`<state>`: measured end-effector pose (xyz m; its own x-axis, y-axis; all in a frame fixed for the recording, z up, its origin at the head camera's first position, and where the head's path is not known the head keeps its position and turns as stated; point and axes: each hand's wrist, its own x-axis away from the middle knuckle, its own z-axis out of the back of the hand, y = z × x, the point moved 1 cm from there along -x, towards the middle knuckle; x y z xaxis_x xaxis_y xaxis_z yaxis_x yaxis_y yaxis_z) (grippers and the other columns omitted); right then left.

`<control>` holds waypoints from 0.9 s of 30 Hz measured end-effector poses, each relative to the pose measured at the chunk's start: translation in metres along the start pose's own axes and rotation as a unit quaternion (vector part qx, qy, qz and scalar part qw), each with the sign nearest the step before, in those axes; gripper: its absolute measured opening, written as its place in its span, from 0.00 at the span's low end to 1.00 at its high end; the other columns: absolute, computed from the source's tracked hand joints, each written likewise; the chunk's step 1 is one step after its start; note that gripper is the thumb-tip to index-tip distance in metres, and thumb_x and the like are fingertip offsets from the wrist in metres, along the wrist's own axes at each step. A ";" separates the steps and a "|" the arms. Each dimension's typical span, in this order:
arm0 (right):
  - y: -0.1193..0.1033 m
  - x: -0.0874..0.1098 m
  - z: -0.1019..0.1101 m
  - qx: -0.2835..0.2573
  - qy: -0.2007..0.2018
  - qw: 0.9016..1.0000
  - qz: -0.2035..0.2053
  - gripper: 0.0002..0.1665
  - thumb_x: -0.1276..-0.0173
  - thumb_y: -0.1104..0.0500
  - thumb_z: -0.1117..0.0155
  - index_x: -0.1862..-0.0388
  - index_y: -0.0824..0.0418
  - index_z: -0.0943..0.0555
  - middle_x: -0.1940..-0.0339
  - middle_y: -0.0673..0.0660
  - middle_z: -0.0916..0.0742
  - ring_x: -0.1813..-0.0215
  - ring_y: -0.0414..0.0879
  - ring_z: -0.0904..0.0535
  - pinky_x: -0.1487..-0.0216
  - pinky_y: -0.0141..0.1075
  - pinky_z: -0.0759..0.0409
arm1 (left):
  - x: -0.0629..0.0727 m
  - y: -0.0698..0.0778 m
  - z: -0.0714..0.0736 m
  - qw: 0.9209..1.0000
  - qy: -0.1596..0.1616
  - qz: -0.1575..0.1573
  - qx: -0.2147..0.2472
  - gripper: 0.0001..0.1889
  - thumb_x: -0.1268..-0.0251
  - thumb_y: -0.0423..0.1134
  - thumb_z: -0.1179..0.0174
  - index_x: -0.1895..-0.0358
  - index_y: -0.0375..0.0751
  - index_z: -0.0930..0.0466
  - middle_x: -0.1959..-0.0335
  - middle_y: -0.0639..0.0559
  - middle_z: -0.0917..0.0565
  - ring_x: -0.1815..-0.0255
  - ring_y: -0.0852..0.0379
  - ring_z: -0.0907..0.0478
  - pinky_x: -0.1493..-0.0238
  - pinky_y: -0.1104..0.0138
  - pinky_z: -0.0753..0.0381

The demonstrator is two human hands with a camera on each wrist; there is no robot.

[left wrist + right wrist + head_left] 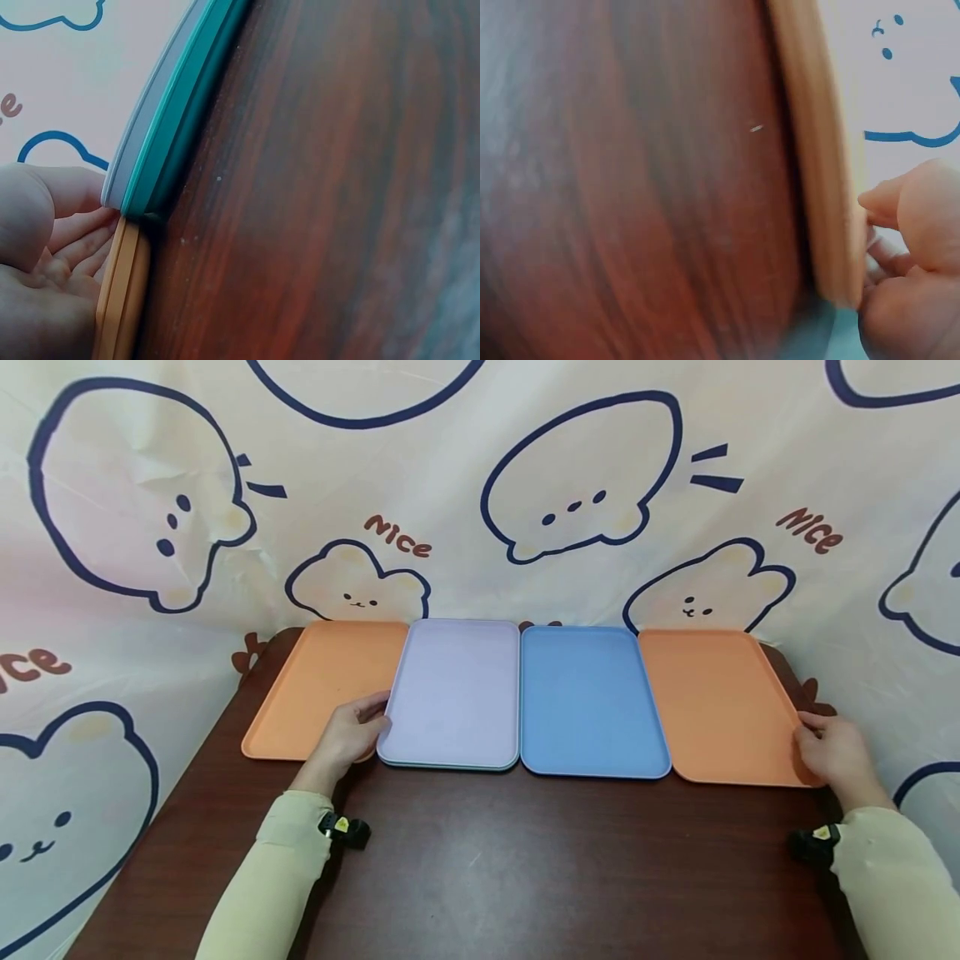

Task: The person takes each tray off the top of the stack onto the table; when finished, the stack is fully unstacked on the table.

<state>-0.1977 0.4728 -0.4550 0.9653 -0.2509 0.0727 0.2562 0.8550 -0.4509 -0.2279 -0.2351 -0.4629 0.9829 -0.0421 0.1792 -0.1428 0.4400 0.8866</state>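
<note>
Several rectangular trays lie side by side across the table. My left hand (350,733) is over the right side of the left orange tray (322,681) and grips the left rim of the lavender tray (457,693). In the left wrist view the thumb (75,191) touches the lavender rim; a green tray (169,142) lies directly under it. A blue tray (588,702) sits to the right of the lavender one. At the far right, my right hand (834,752) holds the right rim of another orange tray (727,710), with fingertips partly hidden; the right wrist view is blurred.
The trays lie flat on a dark brown wooden table (562,868), near its back edge. Behind and beside it hangs a pale cloth (450,477) with cartoon prints. Small black devices are strapped to both wrists.
</note>
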 end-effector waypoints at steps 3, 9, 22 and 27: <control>-0.006 0.002 0.002 0.004 0.010 1.000 0.013 0.33 0.15 0.58 0.58 0.25 0.84 0.36 0.30 0.90 0.31 0.29 0.84 0.35 0.30 0.75 0.32 | -0.001 -0.001 0.000 1.000 0.001 0.002 0.005 0.29 0.18 0.32 0.45 0.18 0.35 0.33 0.19 0.34 0.29 0.15 0.40 0.34 0.18 0.48 0.31; -0.035 0.015 0.001 -0.015 0.068 0.997 0.016 0.31 0.15 0.59 0.56 0.25 0.82 0.32 0.30 0.86 0.28 0.30 0.82 0.33 0.29 0.74 0.33 | -0.001 0.000 0.000 1.000 0.002 0.008 0.017 0.29 0.18 0.33 0.45 0.18 0.36 0.32 0.18 0.34 0.30 0.15 0.40 0.35 0.18 0.47 0.31; -0.115 0.039 -0.032 -0.107 0.071 0.983 0.133 0.25 0.13 0.55 0.48 0.32 0.71 0.18 0.39 0.72 0.11 0.49 0.39 0.20 0.54 0.24 0.26 | 0.000 0.000 0.001 1.000 0.004 0.009 0.019 0.28 0.17 0.34 0.46 0.18 0.36 0.32 0.18 0.35 0.30 0.15 0.42 0.35 0.18 0.48 0.31; -0.137 0.048 -0.045 -0.139 0.047 0.977 0.153 0.24 0.12 0.55 0.47 0.32 0.71 0.18 0.42 0.71 0.10 0.53 0.22 0.24 0.60 0.14 0.27 | 0.001 0.000 0.001 1.000 0.003 0.004 0.017 0.28 0.17 0.34 0.47 0.18 0.35 0.32 0.18 0.34 0.30 0.14 0.41 0.36 0.17 0.47 0.32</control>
<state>-0.1885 0.3230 -0.4295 0.9823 -0.0540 -0.1796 -0.0807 0.7428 -0.6646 -0.2267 -0.2359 -0.4619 0.9824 -0.0324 0.1842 -0.1551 0.4094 0.8991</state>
